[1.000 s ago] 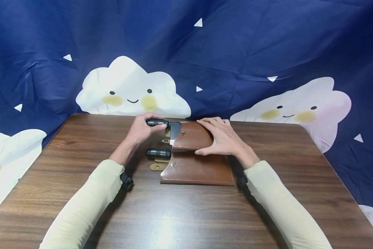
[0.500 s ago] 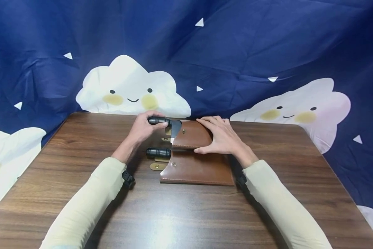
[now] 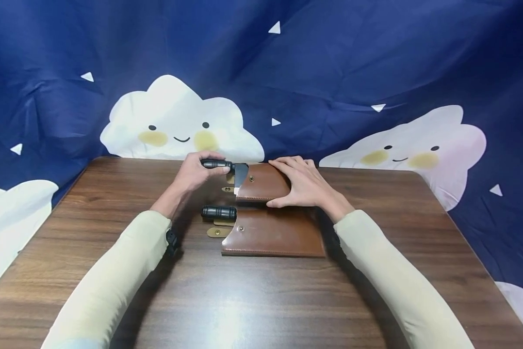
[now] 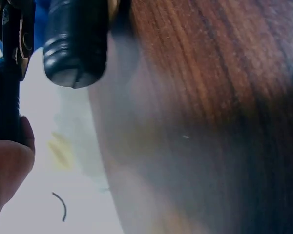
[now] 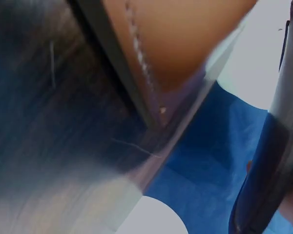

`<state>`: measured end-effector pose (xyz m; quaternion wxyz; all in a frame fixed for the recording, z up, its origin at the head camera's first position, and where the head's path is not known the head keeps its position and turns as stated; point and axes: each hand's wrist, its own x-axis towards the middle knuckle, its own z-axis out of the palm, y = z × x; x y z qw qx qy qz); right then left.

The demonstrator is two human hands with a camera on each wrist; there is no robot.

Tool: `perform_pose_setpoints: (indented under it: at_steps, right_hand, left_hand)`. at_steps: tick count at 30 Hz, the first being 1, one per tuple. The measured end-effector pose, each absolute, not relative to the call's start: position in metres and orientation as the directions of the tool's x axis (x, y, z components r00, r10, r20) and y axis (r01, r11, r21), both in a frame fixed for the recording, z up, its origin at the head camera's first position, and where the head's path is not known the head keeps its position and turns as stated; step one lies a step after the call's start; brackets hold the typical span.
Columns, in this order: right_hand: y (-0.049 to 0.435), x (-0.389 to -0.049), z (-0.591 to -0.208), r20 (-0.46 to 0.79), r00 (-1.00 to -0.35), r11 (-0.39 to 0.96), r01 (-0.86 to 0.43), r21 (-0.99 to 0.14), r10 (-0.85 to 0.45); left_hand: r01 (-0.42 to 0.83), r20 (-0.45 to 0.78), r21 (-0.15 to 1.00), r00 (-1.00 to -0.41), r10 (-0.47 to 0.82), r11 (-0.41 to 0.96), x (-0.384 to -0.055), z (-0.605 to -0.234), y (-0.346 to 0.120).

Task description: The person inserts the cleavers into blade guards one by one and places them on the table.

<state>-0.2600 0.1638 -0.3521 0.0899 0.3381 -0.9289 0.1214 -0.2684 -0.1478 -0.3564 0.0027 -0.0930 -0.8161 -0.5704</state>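
Observation:
Two broad knives lie in brown leather sheaths, handles to the left. My left hand (image 3: 193,172) pinches the black handle (image 3: 214,164) of the far knife between thumb and fingers. A strip of its grey blade (image 3: 240,174) shows at the mouth of the far sheath (image 3: 261,183). My right hand (image 3: 302,184) grips that sheath's right end, thumb at the near edge and fingers at the far edge. Closer to me, the second sheath (image 3: 274,235) rests on the table, with its own black handle (image 3: 219,212) sticking out; no hand touches it.
Snap straps, such as the tan strap (image 3: 218,232), stick out beside the handles. The wooden table (image 3: 261,295) ends just behind the far sheath, where a blue curtain (image 3: 331,58) with white clouds hangs.
The far knife and its sheath have moved slightly away from the near sheath, widening the gap between them, with both hands still holding on. The head view has shifted a little.

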Motion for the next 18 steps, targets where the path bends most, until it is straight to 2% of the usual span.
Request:
perform_pose_setpoints:
  at_steps: [8, 18]
  right_hand:
    - [0.157, -0.274, -0.366, 0.164, -0.770, 0.763, -0.636, -0.115, -0.616]
    - [0.154, -0.284, -0.376, 0.099, -0.805, 0.796, -0.593, -0.120, -0.585]
  left_hand:
    - [0.047, 0.022, 0.954, -0.996, 0.089, 0.295, -0.278, -0.378, -0.149]
    - [0.053, 0.017, 0.942, -0.994, 0.110, 0.330, -0.293, -0.385, -0.144]
